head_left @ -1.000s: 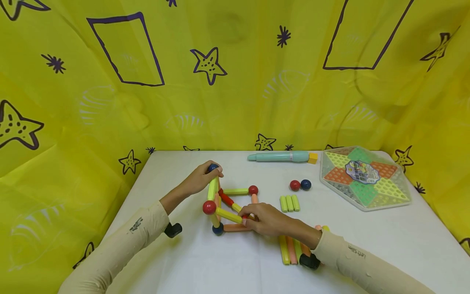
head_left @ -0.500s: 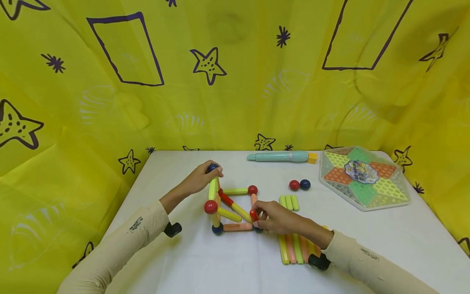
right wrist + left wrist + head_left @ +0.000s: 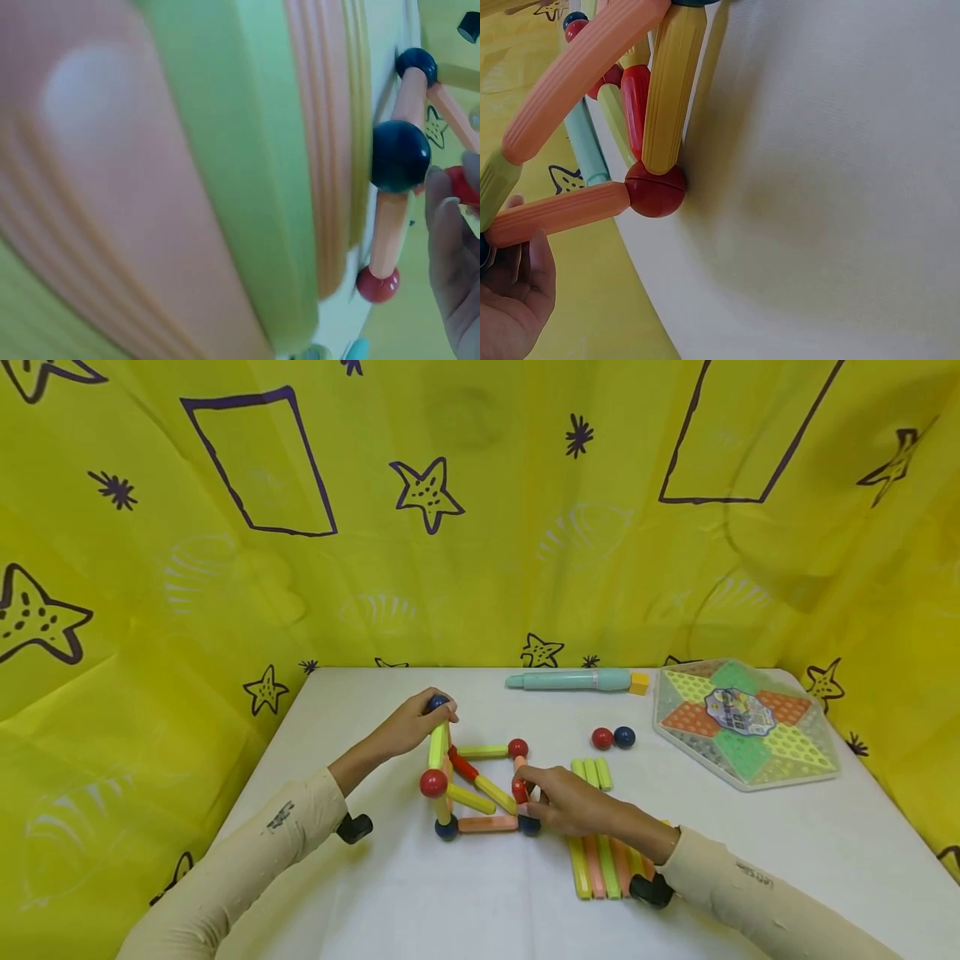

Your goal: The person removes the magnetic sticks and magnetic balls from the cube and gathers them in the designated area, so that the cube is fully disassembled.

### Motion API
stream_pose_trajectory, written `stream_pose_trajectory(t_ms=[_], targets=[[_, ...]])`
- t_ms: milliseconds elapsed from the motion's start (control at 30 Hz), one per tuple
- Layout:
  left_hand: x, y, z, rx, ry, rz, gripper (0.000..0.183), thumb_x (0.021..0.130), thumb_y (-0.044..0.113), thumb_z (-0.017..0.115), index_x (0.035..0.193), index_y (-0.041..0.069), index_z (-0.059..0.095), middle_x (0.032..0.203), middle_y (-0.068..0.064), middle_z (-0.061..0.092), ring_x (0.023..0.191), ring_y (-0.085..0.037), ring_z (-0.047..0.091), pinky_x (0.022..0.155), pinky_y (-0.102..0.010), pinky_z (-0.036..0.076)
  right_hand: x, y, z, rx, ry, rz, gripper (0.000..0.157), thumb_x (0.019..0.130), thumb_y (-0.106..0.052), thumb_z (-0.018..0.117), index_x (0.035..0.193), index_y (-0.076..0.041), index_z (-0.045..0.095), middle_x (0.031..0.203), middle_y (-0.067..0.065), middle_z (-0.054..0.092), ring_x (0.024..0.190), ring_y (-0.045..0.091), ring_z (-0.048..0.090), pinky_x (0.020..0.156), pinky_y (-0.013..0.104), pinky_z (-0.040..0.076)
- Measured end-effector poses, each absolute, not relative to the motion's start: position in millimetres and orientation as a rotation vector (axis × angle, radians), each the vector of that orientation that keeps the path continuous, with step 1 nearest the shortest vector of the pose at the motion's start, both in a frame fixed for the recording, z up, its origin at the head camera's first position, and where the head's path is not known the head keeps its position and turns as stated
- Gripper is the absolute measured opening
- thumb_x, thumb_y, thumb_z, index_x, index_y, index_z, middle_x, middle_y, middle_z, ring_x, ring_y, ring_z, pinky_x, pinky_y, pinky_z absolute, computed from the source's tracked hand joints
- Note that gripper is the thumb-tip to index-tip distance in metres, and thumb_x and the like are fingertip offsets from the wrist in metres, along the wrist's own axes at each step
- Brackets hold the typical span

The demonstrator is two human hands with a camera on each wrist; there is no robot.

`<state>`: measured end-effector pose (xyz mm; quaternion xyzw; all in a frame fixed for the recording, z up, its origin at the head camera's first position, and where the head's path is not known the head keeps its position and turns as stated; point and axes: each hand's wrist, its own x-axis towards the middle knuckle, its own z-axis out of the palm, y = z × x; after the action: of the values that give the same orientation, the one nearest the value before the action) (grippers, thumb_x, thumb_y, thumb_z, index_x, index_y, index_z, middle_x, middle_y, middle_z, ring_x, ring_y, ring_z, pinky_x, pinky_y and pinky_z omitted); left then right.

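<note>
A frame of coloured building rods and balls stands mid-table, with a red ball (image 3: 433, 783) at its raised near corner. My left hand (image 3: 411, 723) grips its back-left upright by the top, at the blue ball (image 3: 437, 702); the left wrist view shows thumb and fingers round an orange rod (image 3: 562, 215) there. My right hand (image 3: 566, 800) pinches a short red rod (image 3: 520, 790), held upright close over the blue ball (image 3: 528, 825) at the near right corner. A yellow rod (image 3: 471, 799) slopes from the raised red ball, its other end free.
Several long rods (image 3: 602, 868) lie side by side beneath my right forearm, with 3 short green rods (image 3: 592, 773) behind them. A loose red ball (image 3: 602, 738) and blue ball (image 3: 625, 737) sit farther back. Behind are a teal pen-shaped thing (image 3: 573, 680) and a hexagonal game board (image 3: 746, 724).
My right hand has moved right with the red rod, away from the yellow rod's end to over the corner blue ball. The yellow rod's end is let go. My left hand keeps its place.
</note>
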<state>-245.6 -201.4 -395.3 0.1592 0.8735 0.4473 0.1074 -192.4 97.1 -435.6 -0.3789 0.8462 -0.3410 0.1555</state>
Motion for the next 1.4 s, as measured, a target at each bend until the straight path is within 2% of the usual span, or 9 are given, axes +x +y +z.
stream_pose_trajectory(t_ms=[200,300,367,500,600,733,967,1167,1400], targets=[[-244,-202,-396,0.462,2.567,1.317,0.036,0.108,0.032,0.044,0.129,0.003,0.051,0.124,-0.024,0.065,0.111,-0.029,0.062,0.100,-0.045,0.048,-200,114,-421,-1.127,2.386,-1.136,0.020,0.095,-0.009,0.069,0.114,-0.010,0.062,0.102,-0.001,0.064,0.080,0.013,0.060,0.069,0.026,0.054],[-244,-202,-396,0.461,2.572,1.318,0.035,0.108,0.031,0.044,0.128,0.003,0.051,0.124,-0.025,0.066,0.112,-0.029,0.062,0.100,-0.046,0.048,-205,129,-414,-1.095,2.395,-1.173,0.029,0.096,-0.015,0.069,0.124,-0.010,0.062,0.106,0.001,0.065,0.079,0.012,0.060,0.068,0.026,0.054],[-244,-202,-396,0.463,2.573,1.316,0.035,0.108,0.031,0.044,0.127,0.003,0.052,0.123,-0.025,0.066,0.112,-0.029,0.062,0.101,-0.046,0.048,-208,141,-410,-1.038,2.374,-1.201,0.037,0.096,-0.017,0.069,0.131,-0.010,0.059,0.104,0.003,0.066,0.078,0.013,0.061,0.067,0.026,0.053],[-244,-203,-397,0.466,2.577,1.308,0.036,0.108,0.033,0.043,0.127,0.003,0.052,0.123,-0.025,0.066,0.112,-0.029,0.062,0.101,-0.046,0.048,-213,167,-408,-0.953,2.287,-1.277,0.054,0.096,-0.012,0.068,0.142,-0.007,0.041,0.089,0.009,0.065,0.071,0.024,0.064,0.063,0.032,0.055],[-244,-203,-397,0.468,2.577,1.310,0.037,0.108,0.034,0.043,0.127,0.003,0.051,0.123,-0.024,0.066,0.112,-0.030,0.062,0.101,-0.047,0.048,-216,186,-411,-0.940,2.256,-1.322,0.051,0.096,-0.007,0.066,0.139,-0.002,0.039,0.085,0.014,0.063,0.064,0.029,0.062,0.059,0.036,0.055],[-244,-203,-396,0.475,2.572,1.319,0.038,0.108,0.035,0.043,0.128,0.002,0.051,0.122,-0.024,0.066,0.113,-0.030,0.062,0.102,-0.048,0.047,-218,209,-418,-0.889,2.289,-1.286,0.046,0.096,-0.008,0.066,0.136,0.003,0.046,0.089,0.015,0.063,0.061,0.027,0.060,0.054,0.031,0.052],[-245,-203,-395,0.481,2.571,1.312,0.038,0.109,0.035,0.042,0.128,0.003,0.051,0.123,-0.024,0.066,0.112,-0.029,0.062,0.101,-0.047,0.048,-224,231,-431,-0.794,2.293,-1.208,0.061,0.090,-0.010,0.074,0.140,0.005,0.043,0.087,0.010,0.063,0.058,0.017,0.056,0.052,0.024,0.046],[-246,-204,-398,0.487,2.571,1.311,0.038,0.109,0.034,0.042,0.129,0.003,0.051,0.123,-0.024,0.066,0.113,-0.030,0.062,0.101,-0.047,0.048,-235,236,-440,-0.758,2.331,-1.131,0.061,0.087,-0.011,0.076,0.136,0.007,0.044,0.081,0.006,0.061,0.058,0.012,0.055,0.052,0.023,0.044],[-246,-203,-398,0.493,2.564,1.321,0.037,0.109,0.033,0.043,0.127,0.002,0.051,0.123,-0.025,0.065,0.111,-0.029,0.062,0.099,-0.046,0.049,-245,236,-448,-0.843,2.430,-0.952,0.051,0.084,-0.014,0.080,0.127,0.001,0.055,0.077,-0.002,0.062,0.065,0.006,0.054,0.058,0.023,0.046]])
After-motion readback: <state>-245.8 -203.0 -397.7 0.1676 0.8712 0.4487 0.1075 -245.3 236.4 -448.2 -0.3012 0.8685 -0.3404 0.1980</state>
